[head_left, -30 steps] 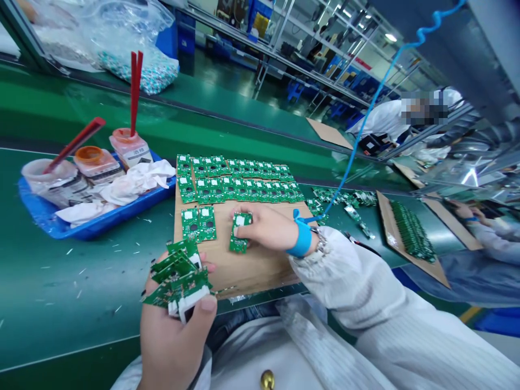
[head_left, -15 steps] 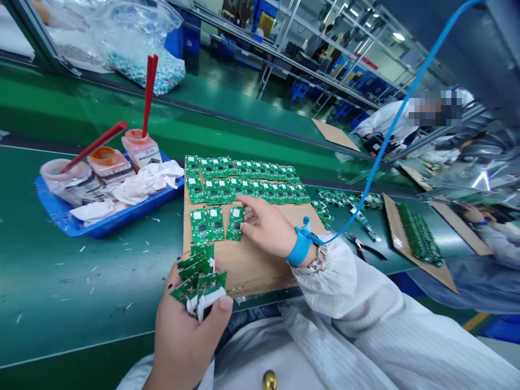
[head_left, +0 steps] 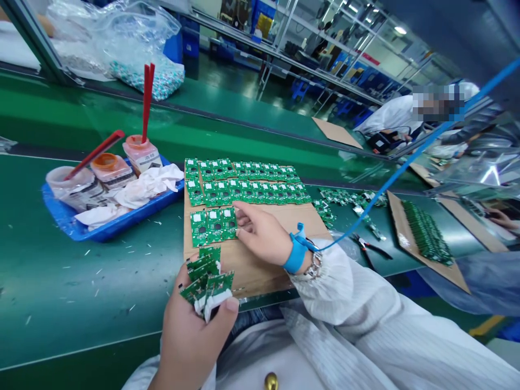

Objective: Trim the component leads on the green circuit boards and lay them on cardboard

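Green circuit boards (head_left: 218, 227) with white patches are lying on cardboard (head_left: 252, 272), two rows toward twelve o'clock and three boards nearer. At six from that trio, the left hand (head_left: 197, 333) is gripping a fanned bundle (head_left: 219, 282); at three, the right hand (head_left: 263, 233) is arching, fingers parted, at the third board's edge.

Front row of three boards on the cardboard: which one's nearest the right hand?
The rightmost board: the right hand is at its right edge, while the middle board and left board lie farther off.
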The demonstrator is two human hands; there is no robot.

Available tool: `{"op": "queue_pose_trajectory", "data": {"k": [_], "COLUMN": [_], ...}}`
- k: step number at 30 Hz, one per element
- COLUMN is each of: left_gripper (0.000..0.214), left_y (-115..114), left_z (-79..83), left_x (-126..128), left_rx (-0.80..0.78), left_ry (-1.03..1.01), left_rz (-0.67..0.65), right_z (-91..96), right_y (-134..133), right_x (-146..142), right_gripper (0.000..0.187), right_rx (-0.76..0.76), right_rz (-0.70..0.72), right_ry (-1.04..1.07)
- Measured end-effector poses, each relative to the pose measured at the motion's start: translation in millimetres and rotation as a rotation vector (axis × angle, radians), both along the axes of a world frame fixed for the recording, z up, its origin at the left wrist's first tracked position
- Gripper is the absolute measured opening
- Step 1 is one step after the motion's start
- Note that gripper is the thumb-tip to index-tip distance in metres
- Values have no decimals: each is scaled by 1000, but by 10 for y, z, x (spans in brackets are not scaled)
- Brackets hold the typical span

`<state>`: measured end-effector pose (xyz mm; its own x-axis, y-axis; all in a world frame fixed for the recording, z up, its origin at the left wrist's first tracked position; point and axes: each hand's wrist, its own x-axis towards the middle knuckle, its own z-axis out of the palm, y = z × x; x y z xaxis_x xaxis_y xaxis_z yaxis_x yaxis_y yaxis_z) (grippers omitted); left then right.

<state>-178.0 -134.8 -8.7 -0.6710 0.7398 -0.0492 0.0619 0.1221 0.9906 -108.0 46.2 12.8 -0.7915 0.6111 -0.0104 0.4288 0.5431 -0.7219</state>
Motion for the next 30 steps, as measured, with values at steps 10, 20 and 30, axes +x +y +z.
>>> {"op": "queue_pose_trajectory", "data": {"k": [10, 20, 30], "left_gripper": [43, 42, 36], "left_y": [286, 267, 256], "left_z": [217, 83, 2], "left_x": [132, 108, 139], "left_rx": [-208, 143, 107], "left_ry": [225, -155, -303], "left_rz": [167, -140, 110], "right_z": [360, 379, 271], "right_y": [-544, -383, 155], "right_x": [259, 306, 279], "right_gripper": [49, 56, 36], "right_rx": [-606, -882, -705], "right_rz": [43, 68, 43], "right_ry": [53, 113, 60]}}
